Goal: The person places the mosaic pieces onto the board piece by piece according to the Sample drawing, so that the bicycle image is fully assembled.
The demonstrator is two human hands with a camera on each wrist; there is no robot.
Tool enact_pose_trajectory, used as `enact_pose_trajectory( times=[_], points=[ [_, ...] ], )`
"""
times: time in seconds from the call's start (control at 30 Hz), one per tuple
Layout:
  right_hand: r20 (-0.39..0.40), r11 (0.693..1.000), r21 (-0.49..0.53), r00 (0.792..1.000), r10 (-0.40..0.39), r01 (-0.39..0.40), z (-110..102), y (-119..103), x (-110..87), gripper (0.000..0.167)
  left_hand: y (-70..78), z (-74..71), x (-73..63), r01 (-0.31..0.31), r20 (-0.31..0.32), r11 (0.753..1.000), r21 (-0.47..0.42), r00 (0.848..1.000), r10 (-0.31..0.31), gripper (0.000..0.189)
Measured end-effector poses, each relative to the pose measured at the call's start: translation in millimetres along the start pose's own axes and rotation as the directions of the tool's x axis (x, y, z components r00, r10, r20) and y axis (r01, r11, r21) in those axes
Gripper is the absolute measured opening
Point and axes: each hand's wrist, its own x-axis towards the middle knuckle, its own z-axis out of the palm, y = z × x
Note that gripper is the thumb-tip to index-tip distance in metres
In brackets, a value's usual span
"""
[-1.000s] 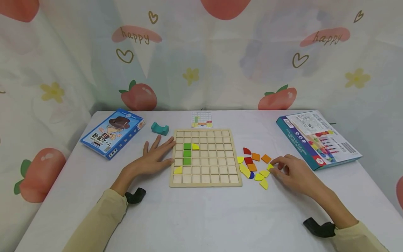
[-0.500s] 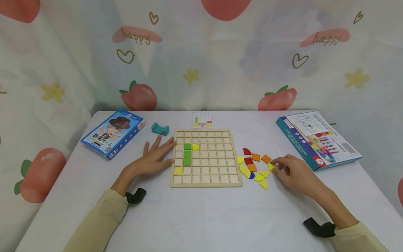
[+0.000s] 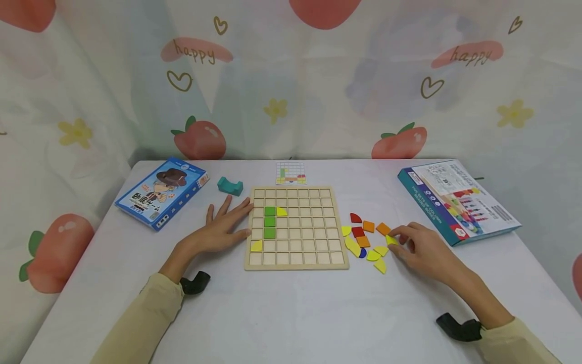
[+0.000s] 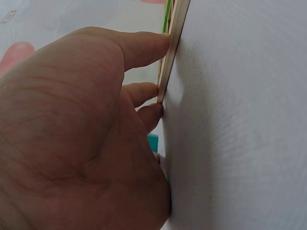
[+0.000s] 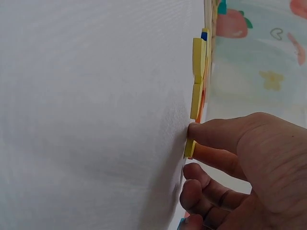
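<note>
A wooden grid board [image 3: 297, 269] lies flat in the middle of the table. Three green square tiles stand in one column, with the middle green tile [image 3: 270, 222] between the others; a yellow quarter-round tile [image 3: 281, 212] sits beside the top one. Another yellow tile [image 3: 256, 245] lies in the left column. My left hand [image 3: 218, 230] is spread, its fingertips and thumb touching the board's left edge. At the right of the loose tiles, my right hand [image 3: 420, 250] pinches a small yellow tile [image 5: 190, 149] between thumb and index finger, low at the tabletop.
Loose tiles lie right of the board, among them a red quarter-round [image 3: 355, 218], an orange square [image 3: 369, 226] and a blue piece [image 3: 362, 253]. A pattern card [image 3: 291, 173] lies behind the board. Around are a teal holder [image 3: 230, 186], a blue box [image 3: 162, 192] and a teal-edged box [image 3: 459, 199].
The yellow tile at my right fingertips has turned slightly. Both hands have kept their places, and the tiles on the board are unchanged.
</note>
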Motion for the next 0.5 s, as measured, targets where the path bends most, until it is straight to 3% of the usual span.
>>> enact_pose_trajectory(
  times=[0.5],
  points=[
    [-0.022,0.999,-0.005,0.999,0.032,-0.032,-1.6,-5.1,0.9,0.035,0.8,-1.0,-0.5,0.003,-0.002,1.0,-0.002,1.0,-0.003,0.074]
  ],
)
